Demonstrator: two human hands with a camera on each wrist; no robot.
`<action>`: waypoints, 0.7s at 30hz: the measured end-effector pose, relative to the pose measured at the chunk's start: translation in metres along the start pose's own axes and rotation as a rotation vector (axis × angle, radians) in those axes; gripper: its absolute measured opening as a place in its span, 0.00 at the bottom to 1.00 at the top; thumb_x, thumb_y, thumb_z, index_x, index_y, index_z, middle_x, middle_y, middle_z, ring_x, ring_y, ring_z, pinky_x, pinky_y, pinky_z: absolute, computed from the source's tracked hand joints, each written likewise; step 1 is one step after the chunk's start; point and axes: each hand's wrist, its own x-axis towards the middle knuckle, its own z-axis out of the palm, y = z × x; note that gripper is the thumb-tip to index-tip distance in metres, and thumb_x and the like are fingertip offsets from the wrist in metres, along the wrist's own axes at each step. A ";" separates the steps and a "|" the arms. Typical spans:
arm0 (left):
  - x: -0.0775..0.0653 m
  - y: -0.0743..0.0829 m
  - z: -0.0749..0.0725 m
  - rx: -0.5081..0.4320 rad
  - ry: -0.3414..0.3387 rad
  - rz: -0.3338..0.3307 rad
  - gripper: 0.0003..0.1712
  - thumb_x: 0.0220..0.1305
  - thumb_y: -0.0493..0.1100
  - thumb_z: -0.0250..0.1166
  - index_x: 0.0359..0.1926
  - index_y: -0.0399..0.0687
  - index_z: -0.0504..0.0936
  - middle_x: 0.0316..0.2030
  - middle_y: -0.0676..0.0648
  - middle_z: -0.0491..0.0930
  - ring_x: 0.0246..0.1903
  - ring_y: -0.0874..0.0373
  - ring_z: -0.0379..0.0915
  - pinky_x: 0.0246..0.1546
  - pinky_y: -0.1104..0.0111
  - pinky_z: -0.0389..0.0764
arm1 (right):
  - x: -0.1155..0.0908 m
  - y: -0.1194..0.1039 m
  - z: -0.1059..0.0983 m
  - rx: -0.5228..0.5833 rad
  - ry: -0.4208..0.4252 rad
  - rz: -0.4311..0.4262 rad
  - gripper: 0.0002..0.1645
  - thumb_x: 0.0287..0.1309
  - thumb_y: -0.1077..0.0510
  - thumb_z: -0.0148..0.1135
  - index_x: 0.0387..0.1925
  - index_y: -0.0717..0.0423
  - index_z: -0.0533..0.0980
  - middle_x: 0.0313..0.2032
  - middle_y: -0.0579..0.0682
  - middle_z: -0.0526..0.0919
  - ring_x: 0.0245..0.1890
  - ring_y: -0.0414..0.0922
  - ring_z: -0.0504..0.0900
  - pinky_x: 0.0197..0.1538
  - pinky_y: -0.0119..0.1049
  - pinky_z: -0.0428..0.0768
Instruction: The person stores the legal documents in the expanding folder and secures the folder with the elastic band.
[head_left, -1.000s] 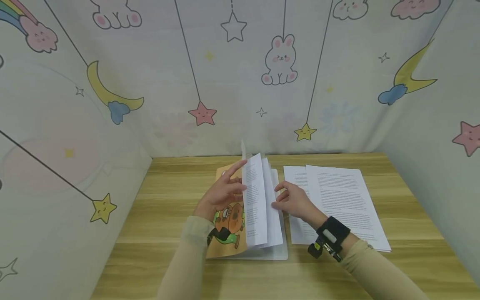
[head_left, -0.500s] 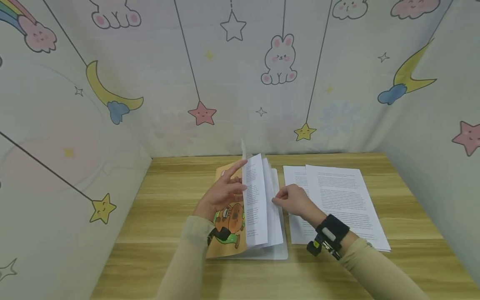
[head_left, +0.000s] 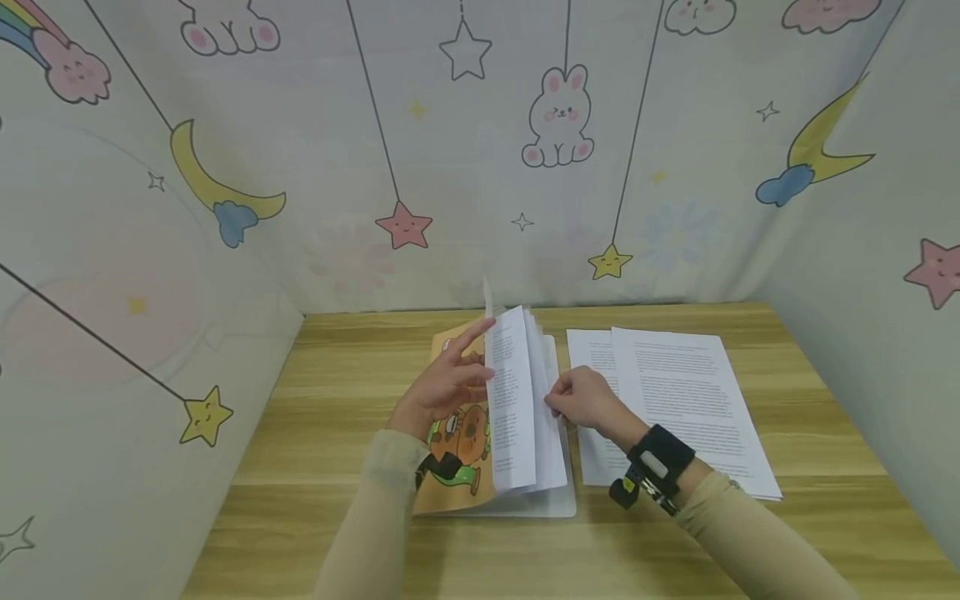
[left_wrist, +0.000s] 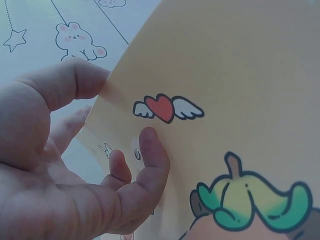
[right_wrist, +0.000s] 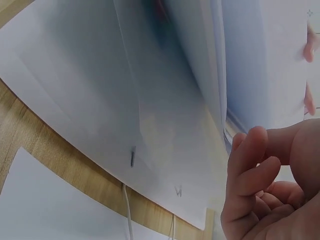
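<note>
A folder (head_left: 558,503) with an orange cartoon cover (head_left: 442,500) stands partly open on the table. My left hand (head_left: 442,390) holds the raised cover at its edge together with a printed sheet (head_left: 513,408). In the left wrist view, two curled fingers (left_wrist: 152,167) lie against the orange face, beside a winged heart. My right hand (head_left: 588,398) pinches the edge of the inner pages (head_left: 551,454), fingertips close together. The right wrist view shows its thumb and index finger meeting at the page edges, above the folder's pale back cover (right_wrist: 75,85).
Overlapping printed sheets (head_left: 682,408) lie right of the folder, partly under the right forearm. A wooden table (head_left: 322,392) extends around everything. A patterned cloth wall (head_left: 480,150) stands behind and on both sides. A thin pale cord (right_wrist: 126,210) hangs from the back cover's edge.
My right fingers, spread a second ago, have drawn together into a pinch at the page edge. My left hand, the cover and the loose sheets stay where they were.
</note>
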 end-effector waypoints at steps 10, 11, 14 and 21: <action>0.002 0.000 0.001 0.015 0.004 0.002 0.48 0.72 0.27 0.58 0.83 0.69 0.54 0.63 0.24 0.64 0.55 0.39 0.72 0.49 0.54 0.81 | -0.001 -0.004 -0.003 0.093 -0.038 0.032 0.11 0.68 0.62 0.63 0.28 0.60 0.82 0.23 0.51 0.84 0.28 0.50 0.86 0.29 0.32 0.76; 0.002 0.000 0.001 0.015 0.002 0.002 0.48 0.72 0.27 0.57 0.84 0.68 0.54 0.63 0.24 0.64 0.55 0.39 0.71 0.50 0.54 0.81 | -0.001 -0.004 -0.003 0.110 -0.043 0.036 0.11 0.68 0.62 0.63 0.28 0.60 0.82 0.23 0.51 0.84 0.28 0.49 0.87 0.29 0.32 0.76; 0.002 0.001 0.001 0.017 -0.001 0.001 0.48 0.72 0.27 0.57 0.84 0.67 0.53 0.64 0.23 0.64 0.56 0.38 0.71 0.50 0.54 0.82 | -0.001 -0.003 -0.003 0.155 -0.058 0.044 0.10 0.68 0.63 0.62 0.30 0.62 0.82 0.24 0.51 0.85 0.28 0.48 0.86 0.30 0.33 0.78; 0.001 0.002 0.003 0.004 0.003 -0.004 0.46 0.73 0.28 0.58 0.82 0.72 0.58 0.64 0.23 0.64 0.56 0.37 0.71 0.50 0.54 0.82 | 0.001 0.000 0.002 0.205 -0.067 0.058 0.10 0.68 0.65 0.60 0.30 0.63 0.82 0.25 0.52 0.85 0.26 0.45 0.84 0.32 0.34 0.82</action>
